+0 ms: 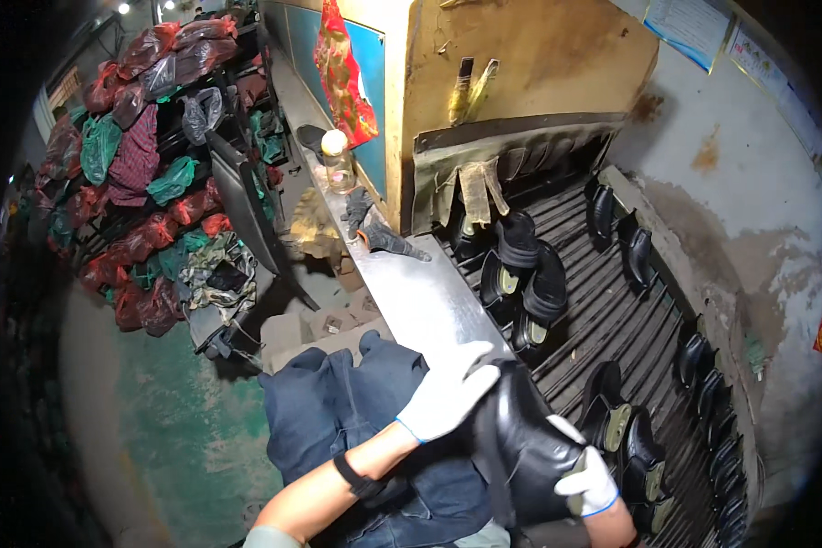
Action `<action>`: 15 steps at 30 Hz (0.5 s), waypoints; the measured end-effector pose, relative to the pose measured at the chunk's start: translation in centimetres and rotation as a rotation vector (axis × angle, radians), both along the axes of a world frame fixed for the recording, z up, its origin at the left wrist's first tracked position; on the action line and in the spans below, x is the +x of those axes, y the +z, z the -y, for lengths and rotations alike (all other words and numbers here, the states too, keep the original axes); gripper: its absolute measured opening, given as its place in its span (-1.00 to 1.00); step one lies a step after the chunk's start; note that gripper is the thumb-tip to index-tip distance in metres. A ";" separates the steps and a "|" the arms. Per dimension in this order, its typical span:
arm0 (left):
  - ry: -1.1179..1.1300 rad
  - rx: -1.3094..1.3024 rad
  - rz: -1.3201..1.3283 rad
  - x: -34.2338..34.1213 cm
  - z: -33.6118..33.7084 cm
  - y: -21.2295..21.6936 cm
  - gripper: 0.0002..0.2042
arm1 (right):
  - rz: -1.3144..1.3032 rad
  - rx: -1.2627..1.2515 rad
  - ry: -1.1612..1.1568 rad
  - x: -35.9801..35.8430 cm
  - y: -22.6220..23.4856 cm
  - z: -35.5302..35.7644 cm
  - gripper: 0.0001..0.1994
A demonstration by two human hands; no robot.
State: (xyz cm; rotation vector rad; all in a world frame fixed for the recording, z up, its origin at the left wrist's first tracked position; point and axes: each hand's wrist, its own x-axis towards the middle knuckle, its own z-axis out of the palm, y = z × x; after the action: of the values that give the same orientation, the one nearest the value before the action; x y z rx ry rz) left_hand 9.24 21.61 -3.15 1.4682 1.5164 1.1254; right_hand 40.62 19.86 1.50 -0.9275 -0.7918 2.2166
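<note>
Over my lap, a black leather shoe (pixel 537 443) is tilted with its smooth toe pointing up and away from me. My right hand (pixel 589 482), in a white glove, is closed on the shoe's near right side; its opening is partly hidden there. On the other side, my left hand (pixel 449 391), also white-gloved, is beside the toe with fingers stretched out and thumb apart. Whether it touches the shoe I cannot make out. Dark blue cloth (pixel 338 411), like jeans, spreads under my left forearm.
A metal ledge (pixel 411 297) runs ahead, carrying dark gloves (pixel 379 233) and a lidded jar (pixel 338 164). Black shoes (pixel 543 283) stand on a slatted conveyor (pixel 580 338) at right, leading under a flap (pixel 521 155). Bagged bundles (pixel 146 228) are piled at far left.
</note>
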 end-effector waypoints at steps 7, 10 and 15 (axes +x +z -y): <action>-0.084 0.592 -0.740 6.4 -15.8 -3.7 -0.48 | 0.805 0.319 -0.372 7.5 -9.6 -15.1 -0.12; -0.283 0.483 -0.786 6.1 -17.0 -1.5 -0.86 | 1.433 0.939 -0.345 2.7 -10.7 -13.4 -0.21; -0.549 0.723 -0.582 5.9 -4.6 2.3 -0.73 | 1.160 0.975 -0.706 -5.2 -12.1 -10.3 -0.28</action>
State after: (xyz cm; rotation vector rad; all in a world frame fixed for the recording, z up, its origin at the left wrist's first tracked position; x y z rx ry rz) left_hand 15.15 26.18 -0.88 2.6850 0.9268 0.9791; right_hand 35.47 30.14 -10.56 -1.5439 -1.4936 0.3858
